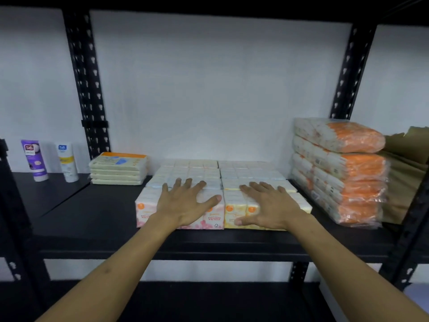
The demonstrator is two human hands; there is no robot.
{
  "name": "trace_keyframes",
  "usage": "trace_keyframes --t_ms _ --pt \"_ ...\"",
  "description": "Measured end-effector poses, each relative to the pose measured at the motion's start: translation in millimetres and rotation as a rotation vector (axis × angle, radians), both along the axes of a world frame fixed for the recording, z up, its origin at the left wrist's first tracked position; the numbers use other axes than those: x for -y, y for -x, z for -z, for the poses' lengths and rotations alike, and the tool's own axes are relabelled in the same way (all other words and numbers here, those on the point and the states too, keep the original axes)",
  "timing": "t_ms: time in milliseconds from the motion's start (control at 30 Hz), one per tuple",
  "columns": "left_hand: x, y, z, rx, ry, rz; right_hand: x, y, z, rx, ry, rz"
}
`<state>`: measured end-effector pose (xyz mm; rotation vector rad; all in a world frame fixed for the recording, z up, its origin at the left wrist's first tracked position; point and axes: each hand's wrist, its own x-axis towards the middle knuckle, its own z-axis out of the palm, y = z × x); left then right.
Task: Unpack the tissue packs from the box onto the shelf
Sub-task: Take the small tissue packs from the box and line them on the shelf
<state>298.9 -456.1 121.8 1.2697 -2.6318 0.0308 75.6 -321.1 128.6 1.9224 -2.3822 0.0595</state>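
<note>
Shelf: a black metal shelf with perforated uprights stands against a white wall; all the things rest on its middle board.
Orange stack: at the right end, bulky orange-and-white packs in clear wrap are piled on each other, with crumpled brown paper just behind them.
Tissue packs: the small tissue packs stand in the middle of the board in tight rows that reach back toward the wall; the front left block is pink, the front right block is yellow, and the two touch.
Cream stack: left of the rows, a low pile of flat cream packs lies near the upright.
Tubes: two tubes, one purple and one white, stand upright on the neighbouring board, well apart from the tissue.
Left hand: the left hand lies flat on the pink block, fingers spread and straight, grasping nothing.
Right hand: the right hand lies flat on the yellow block in the same way, fingers released, thumb at the front edge.
Box: not in view.
Step in hand: it seems the packs are already placed, and both palms press and square the front row.
Next move: I think it calls for a light, even push so the rows close without tipping, then lifting both hands away to fetch more from the box, if any remain.
</note>
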Motion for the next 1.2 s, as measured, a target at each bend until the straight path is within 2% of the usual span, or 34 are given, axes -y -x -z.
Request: trace_keyframes --t_ms 133,333,433,500,600,700,833,1000,1200 --pt "5.4 3.5 3.9 -0.031 0.063 0.014 3.5 0.7 2.4 -0.07 0.045 -0.002" --pt "6.1 1.2 -3.6 0.009 -0.014 0.027 -1.3 -7.5 -2.8 -0.088 0.009 0.043" --pt "0.3 -1.8 -11.2 0.044 -0.024 0.025 -11.6 -15.9 1.5 -0.089 0.079 0.105" --pt "-9.1 -3.8 -13.4 0.047 0.046 0.022 -25.0 -18.8 8.0 -0.04 0.157 0.146" --pt "-31.2 -4.2 -11.0 -0.062 0.157 0.058 -51.0 -17.7 15.9 -0.054 0.271 0.17" --pt "-56.5 1.0 -3.9 -0.177 0.165 0.13 -74.3 -9.1 19.8 -0.058 0.349 0.195" --pt "-86.3 19.5 5.5 -0.242 0.114 0.234 -95.9 4.4 26.3 0.002 0.345 0.228" --pt "-105.1 38.9 18.9 -0.144 0.169 0.281 -110.1 11.1 34.6 0.162 0.241 0.204" --pt "-99.7 35.1 24.5 -0.133 0.171 0.294 -100.8 6.6 39.9 0.347 0.296 0.216"
